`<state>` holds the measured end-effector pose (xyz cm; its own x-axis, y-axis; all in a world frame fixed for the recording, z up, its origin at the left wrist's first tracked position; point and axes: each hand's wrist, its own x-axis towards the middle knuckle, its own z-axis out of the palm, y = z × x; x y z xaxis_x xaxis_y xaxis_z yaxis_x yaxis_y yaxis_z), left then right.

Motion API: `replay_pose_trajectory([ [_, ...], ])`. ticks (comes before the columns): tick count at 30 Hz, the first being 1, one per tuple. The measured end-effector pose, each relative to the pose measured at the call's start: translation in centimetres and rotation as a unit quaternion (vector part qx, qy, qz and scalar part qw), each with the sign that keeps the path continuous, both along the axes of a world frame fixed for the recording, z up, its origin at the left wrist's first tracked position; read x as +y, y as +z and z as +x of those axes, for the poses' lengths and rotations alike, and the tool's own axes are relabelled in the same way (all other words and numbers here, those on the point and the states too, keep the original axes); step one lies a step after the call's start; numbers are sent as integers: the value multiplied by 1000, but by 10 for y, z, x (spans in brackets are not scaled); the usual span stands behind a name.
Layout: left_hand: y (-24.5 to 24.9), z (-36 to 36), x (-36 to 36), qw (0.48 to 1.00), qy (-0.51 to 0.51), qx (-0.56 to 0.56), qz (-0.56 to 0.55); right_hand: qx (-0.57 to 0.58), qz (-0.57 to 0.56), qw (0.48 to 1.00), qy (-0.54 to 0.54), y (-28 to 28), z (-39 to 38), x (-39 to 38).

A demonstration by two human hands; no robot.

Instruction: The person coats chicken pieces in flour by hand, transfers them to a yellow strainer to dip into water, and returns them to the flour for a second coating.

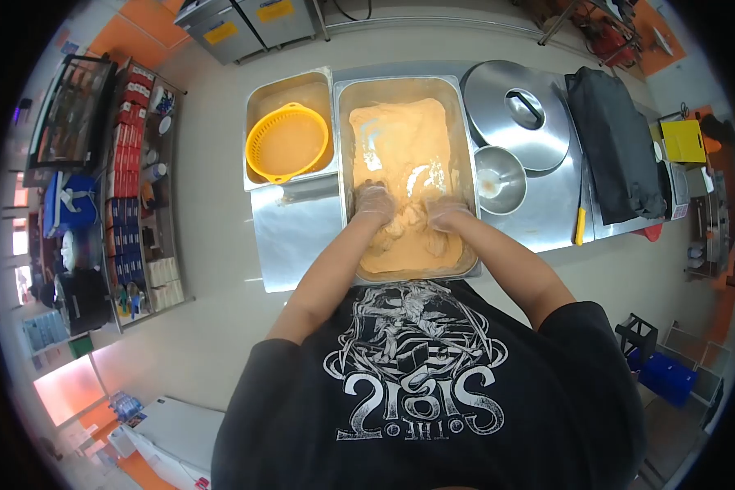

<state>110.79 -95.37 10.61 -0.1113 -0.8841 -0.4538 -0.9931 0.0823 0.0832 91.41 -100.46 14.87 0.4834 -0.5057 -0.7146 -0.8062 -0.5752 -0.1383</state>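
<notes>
Orange-tinted flour (400,122) fills a deep rectangular steel pan (342,122) in front of me. Both my hands wear thin clear gloves and are pressed into the flour in the nearer half of the pan. By the left wall is my left hand (374,201), its fingers partly sunk in the flour. Near the right wall lies my right hand (447,215), its fingers hidden in the flour. Between and below the hands are lumpy flour-coated pieces (407,220), whose kind I cannot make out. Whether either hand grips one does not show.
A yellow strainer basket (322,137) sits in a second steel pan (251,102) at the left. To the right are a steel bowl (510,175), a large round lid (490,90), a yellow-handled knife (581,224) and a black-covered object (608,139). Stocked shelves (139,163) stand farther left.
</notes>
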Motion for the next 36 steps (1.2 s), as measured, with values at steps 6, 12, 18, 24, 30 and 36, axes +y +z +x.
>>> replay_pose_trajectory([
  [6, 12, -11, 39, 893, 336, 253, 163, -221, 148, 934, -239, -58, -32, 55],
  [12, -14, -23, 62, 722, 494, 482, 58, -308, 414, 604, -607, -46, 17, 77],
  [18, 2, -27, 39, 589, 596, 545, -32, -322, 243, 679, -613, -67, 9, 39],
  [24, 17, 4, 42, 884, 247, 280, -283, -66, 29, 920, -384, 37, 13, -4],
  [30, 71, -4, 51, 984, 84, 150, 48, -326, -32, 905, -271, 31, 27, -24],
  [36, 121, -1, 42, 981, 73, 112, 142, -355, -190, 914, -42, -57, 14, 4],
])
